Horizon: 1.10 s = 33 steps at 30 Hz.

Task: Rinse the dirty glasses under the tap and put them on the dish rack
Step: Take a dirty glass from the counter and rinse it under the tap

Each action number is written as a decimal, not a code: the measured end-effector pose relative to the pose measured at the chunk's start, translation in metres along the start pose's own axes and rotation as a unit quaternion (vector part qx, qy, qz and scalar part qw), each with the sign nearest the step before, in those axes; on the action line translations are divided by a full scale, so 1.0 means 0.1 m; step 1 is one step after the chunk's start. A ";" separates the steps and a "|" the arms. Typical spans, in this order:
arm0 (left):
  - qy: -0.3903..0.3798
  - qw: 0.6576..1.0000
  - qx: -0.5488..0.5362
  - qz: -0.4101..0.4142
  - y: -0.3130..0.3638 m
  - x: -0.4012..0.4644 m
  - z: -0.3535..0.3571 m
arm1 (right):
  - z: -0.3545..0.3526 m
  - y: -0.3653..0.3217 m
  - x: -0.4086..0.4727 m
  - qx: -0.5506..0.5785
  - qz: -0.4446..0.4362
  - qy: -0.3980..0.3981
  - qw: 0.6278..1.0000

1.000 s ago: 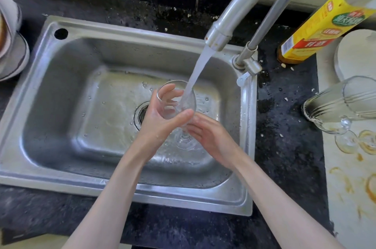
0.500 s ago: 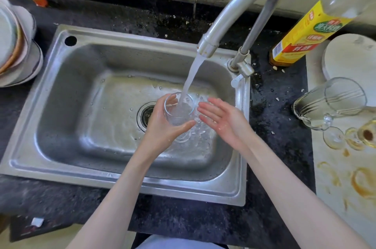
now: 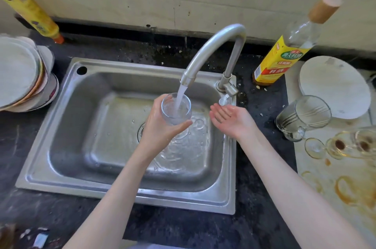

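Gripping one clear stemmed glass (image 3: 176, 111) upright over the steel sink (image 3: 67, 132), the left hand (image 3: 160, 128) is curling round its bowl while the right hand (image 3: 230, 119) is hovering beside it, palm up, fingers relaxed, holding nothing. One curved metal tap (image 3: 211, 49) is pouring water into the glass. Rightward, one ribbed glass mug (image 3: 303, 116) is lying tipped, near three stained glasses (image 3: 350, 145). One yellow-labelled bottle (image 3: 284, 53) is standing behind.

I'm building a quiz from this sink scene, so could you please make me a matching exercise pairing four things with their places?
Things:
1. wine glass
2. stack of plates
3. yellow-labelled bottle
4. glass jug

Places:
A. lying on its side, right of the sink
B. under the running tap
C. left of the sink
D. standing behind the tap's base, at the wall

Pairs: 1-B, 2-C, 3-D, 4-A
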<state>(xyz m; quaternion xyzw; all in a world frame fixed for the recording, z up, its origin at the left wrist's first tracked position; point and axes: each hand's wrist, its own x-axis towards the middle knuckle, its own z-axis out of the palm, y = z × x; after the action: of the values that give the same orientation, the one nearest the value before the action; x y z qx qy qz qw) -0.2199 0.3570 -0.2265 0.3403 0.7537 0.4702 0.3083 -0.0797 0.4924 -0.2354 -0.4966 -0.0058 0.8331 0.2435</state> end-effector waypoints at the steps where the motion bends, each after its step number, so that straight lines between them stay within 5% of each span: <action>1: 0.001 1.000 -0.002 0.002 0.02 0.00 0.00 | 0.01 0.00 -0.01 0.003 0.001 0.001 1.000; 15: 0.006 1.000 -0.011 -0.026 0.16 -0.10 0.03 | 0.20 -0.25 -0.23 0.112 0.030 -0.015 0.993; 27: 0.003 0.999 0.001 0.043 0.49 0.03 -0.01 | 0.25 -0.74 -0.34 0.153 0.017 -0.055 0.987; 33: 0.010 0.999 -0.015 0.050 0.49 0.01 -0.03 | 0.17 -0.47 -0.32 0.014 -0.019 -0.044 0.999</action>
<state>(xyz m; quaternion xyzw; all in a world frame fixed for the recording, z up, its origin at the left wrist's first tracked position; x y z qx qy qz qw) -0.2119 0.3717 -0.1809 0.3678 0.7318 0.4998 0.2818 -0.0623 0.5246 -0.1886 -0.4559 -0.0140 0.8493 0.2658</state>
